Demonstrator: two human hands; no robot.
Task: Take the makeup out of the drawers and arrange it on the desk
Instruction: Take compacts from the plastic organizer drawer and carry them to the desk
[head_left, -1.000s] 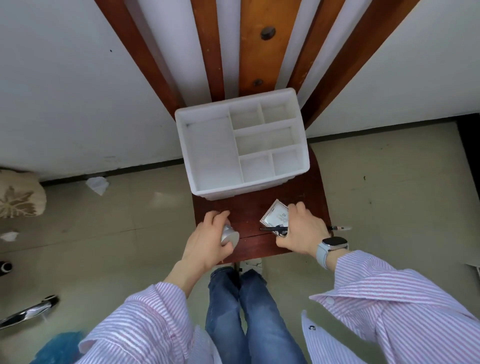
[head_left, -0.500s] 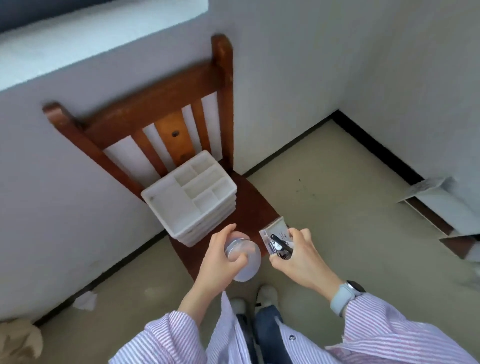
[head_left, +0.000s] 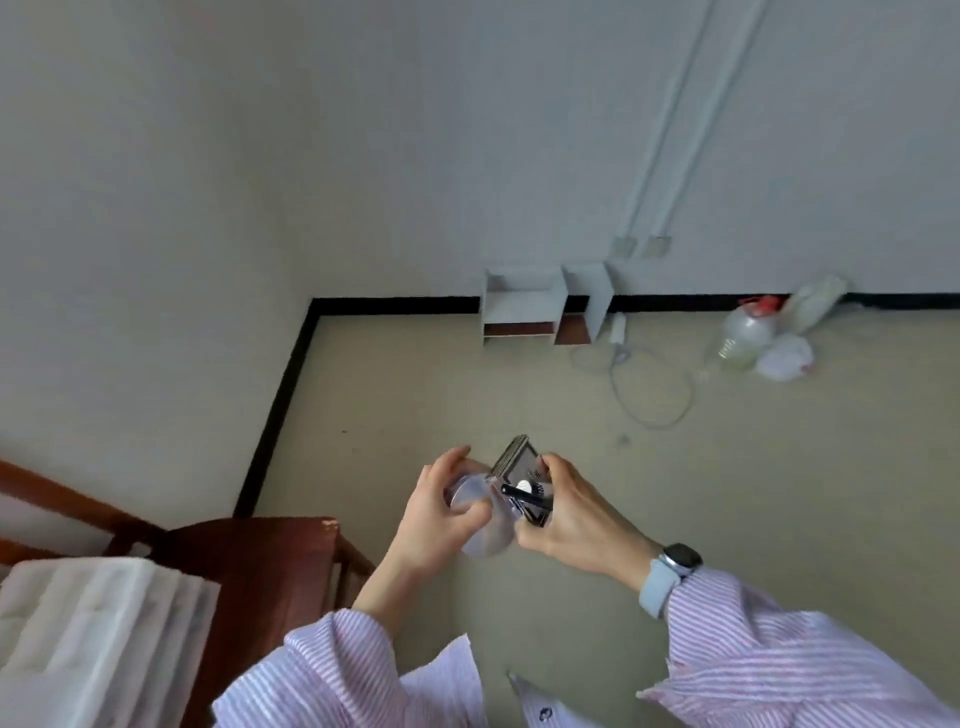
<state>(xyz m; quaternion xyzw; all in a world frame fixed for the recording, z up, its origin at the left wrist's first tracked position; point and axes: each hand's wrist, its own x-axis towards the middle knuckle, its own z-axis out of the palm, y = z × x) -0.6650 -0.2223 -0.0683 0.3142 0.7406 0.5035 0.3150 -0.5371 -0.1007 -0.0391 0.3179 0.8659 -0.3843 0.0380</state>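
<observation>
- The left hand is curling its fingers and thumb around a round silver compact, its grip closed on the case, which is tilting on edge in the air.
- The right hand is pinching a flat rectangular makeup packet together with a thin black makeup pencil, which is lying across the packet's lower part; this grip is closed on both.
- The two hands are being held close together above the floor, with the compact touching or just beside the packet; which one I cannot tell.
- A grey smartwatch is sitting on the right wrist, beside the cuff of a pink striped shirt sleeve.
- A white drawer organiser, blurred, is resting on the seat of a brown wooden chair at the lower left, well apart from the hands.
- Against the far wall, a small white shelf unit is standing on the floor, with a white cable looping beside it and a clear plastic jug near some white bags.
</observation>
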